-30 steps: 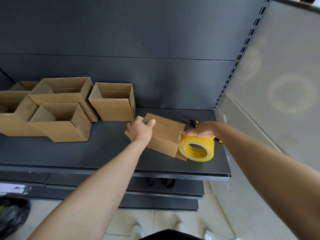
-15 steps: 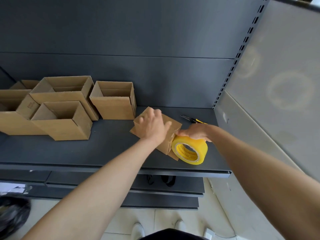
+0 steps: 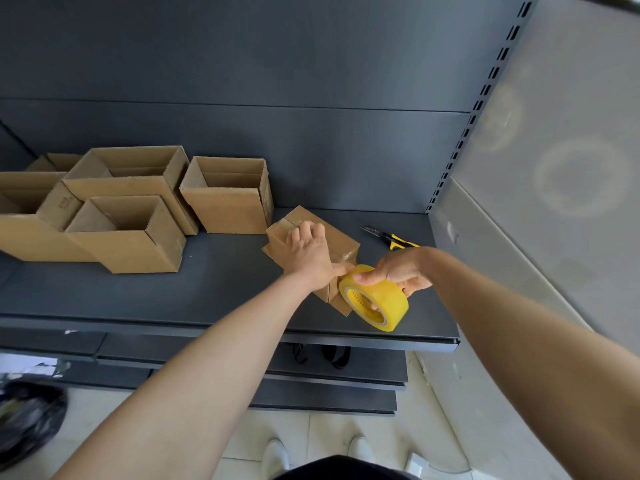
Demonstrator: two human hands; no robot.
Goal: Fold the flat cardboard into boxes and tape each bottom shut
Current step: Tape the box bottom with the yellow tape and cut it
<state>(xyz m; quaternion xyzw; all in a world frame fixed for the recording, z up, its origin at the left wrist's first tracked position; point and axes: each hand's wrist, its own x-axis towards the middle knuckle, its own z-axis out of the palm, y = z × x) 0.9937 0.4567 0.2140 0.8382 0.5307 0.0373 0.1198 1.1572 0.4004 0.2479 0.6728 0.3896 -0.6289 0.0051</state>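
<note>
A small cardboard box (image 3: 341, 242) lies bottom-up on the dark shelf (image 3: 214, 292), with clear tape along its seam. My left hand (image 3: 310, 256) presses flat on top of it, fingers spread toward the far edge. My right hand (image 3: 398, 271) grips a yellow roll of tape (image 3: 375, 299) at the box's near right corner, the roll tilted and touching the box edge. The box's near side is partly hidden by my left hand and the roll.
Several folded open boxes (image 3: 221, 195) stand at the left and back of the shelf. A yellow and black utility knife (image 3: 389, 237) lies behind my right hand. Lower shelves, a black bag (image 3: 27, 417) and white shoes sit below.
My left hand slid from the box's far left corner onto its top. The right hand pulled the roll down over the near right edge and tilted it.
</note>
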